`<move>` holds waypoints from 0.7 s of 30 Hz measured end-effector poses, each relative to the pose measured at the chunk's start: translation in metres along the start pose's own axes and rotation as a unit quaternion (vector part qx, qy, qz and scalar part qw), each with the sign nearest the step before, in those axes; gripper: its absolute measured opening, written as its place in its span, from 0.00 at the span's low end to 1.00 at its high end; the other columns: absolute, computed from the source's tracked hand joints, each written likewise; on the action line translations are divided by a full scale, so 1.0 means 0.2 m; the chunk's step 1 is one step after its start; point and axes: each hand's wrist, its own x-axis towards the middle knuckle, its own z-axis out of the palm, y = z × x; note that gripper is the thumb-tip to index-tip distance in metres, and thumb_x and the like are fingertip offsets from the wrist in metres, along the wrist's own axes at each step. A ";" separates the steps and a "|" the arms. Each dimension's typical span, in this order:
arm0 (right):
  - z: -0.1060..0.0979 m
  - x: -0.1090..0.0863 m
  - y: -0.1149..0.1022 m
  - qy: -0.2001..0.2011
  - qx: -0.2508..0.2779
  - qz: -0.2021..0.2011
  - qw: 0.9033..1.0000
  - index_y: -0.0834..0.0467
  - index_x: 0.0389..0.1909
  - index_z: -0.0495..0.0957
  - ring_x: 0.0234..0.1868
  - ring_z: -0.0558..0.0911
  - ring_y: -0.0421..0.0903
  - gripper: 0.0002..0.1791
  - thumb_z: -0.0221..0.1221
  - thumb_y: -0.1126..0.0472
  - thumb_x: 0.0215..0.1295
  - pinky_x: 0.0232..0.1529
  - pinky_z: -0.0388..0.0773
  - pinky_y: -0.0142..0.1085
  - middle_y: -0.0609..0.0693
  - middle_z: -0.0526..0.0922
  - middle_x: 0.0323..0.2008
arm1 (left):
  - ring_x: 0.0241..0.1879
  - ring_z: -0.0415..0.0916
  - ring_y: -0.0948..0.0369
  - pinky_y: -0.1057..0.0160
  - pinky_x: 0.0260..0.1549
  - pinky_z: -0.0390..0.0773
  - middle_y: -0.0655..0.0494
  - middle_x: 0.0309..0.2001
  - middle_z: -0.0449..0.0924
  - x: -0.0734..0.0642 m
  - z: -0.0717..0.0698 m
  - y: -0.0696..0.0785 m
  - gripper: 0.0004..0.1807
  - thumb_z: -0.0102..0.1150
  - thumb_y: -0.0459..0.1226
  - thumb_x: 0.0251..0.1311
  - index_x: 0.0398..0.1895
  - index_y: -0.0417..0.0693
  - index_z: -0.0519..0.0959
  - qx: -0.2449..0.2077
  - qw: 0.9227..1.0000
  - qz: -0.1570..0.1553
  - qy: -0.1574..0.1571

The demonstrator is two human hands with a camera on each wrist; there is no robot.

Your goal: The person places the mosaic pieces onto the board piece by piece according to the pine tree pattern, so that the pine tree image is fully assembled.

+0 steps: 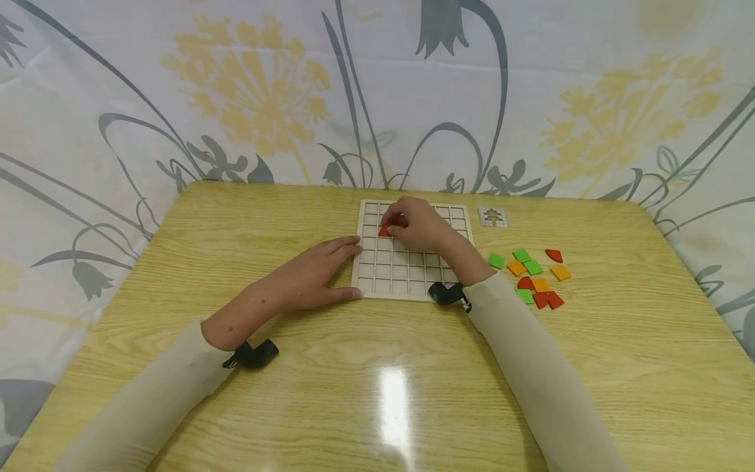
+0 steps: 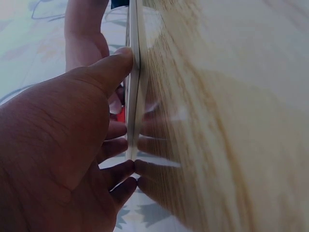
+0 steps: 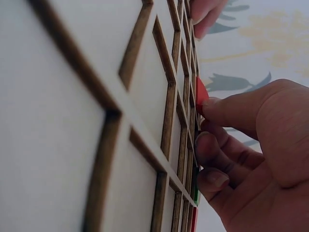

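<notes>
A pale wooden grid board (image 1: 383, 286) with square cells lies on the table. At its left edge my left hand (image 1: 312, 275) rests, thumb and fingers spread and straight, the fingertips touching the rim. My right hand (image 1: 420, 226) reaches over the board's upper part with curled fingers. Between its thumb and fingers it pinches a red tile (image 3: 201, 95) with a curved side, at the board's surface. Beneath those fingers the right wrist view shows a green tile (image 3: 197, 186) and another red tile (image 3: 194, 220) at the grid, largely hidden.
Right of the board lie several loose tiles: green squares (image 1: 497, 261), orange squares (image 1: 561, 272) and red curved ones (image 1: 554, 255). A small pattern card (image 1: 493, 217) sits beyond them. A floral cloth (image 1: 389, 98) hangs behind the wooden table (image 1: 330, 393).
</notes>
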 end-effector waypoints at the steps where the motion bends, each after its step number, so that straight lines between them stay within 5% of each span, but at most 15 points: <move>1: 0.00 0.00 0.00 -0.001 0.000 0.000 1.000 0.62 0.50 0.88 0.47 0.78 0.52 0.12 0.59 0.68 0.73 0.53 0.77 0.48 0.56 0.86 0.46 | 0.82 0.53 0.46 0.45 0.79 0.58 0.47 0.85 0.52 0.00 0.00 0.00 0.47 0.62 0.59 0.73 0.84 0.43 0.59 -0.001 1.000 0.000 0.000; 12: -0.02 -0.03 -0.01 -0.003 0.005 -0.008 1.000 0.63 0.51 0.87 0.46 0.79 0.53 0.13 0.58 0.67 0.73 0.52 0.78 0.48 0.57 0.84 0.48 | 0.82 0.54 0.46 0.44 0.79 0.58 0.47 0.84 0.53 0.00 0.00 -0.01 0.46 0.62 0.59 0.73 0.83 0.43 0.61 -0.005 1.000 -0.001 0.002; 21: -0.07 -0.14 0.00 0.018 0.004 0.011 1.000 0.61 0.49 0.87 0.31 0.76 0.49 0.11 0.57 0.67 0.75 0.40 0.75 0.43 0.55 0.85 0.45 | 0.82 0.53 0.46 0.45 0.79 0.58 0.48 0.84 0.53 0.01 0.00 -0.01 0.46 0.63 0.59 0.72 0.83 0.44 0.60 -0.009 1.000 0.002 0.002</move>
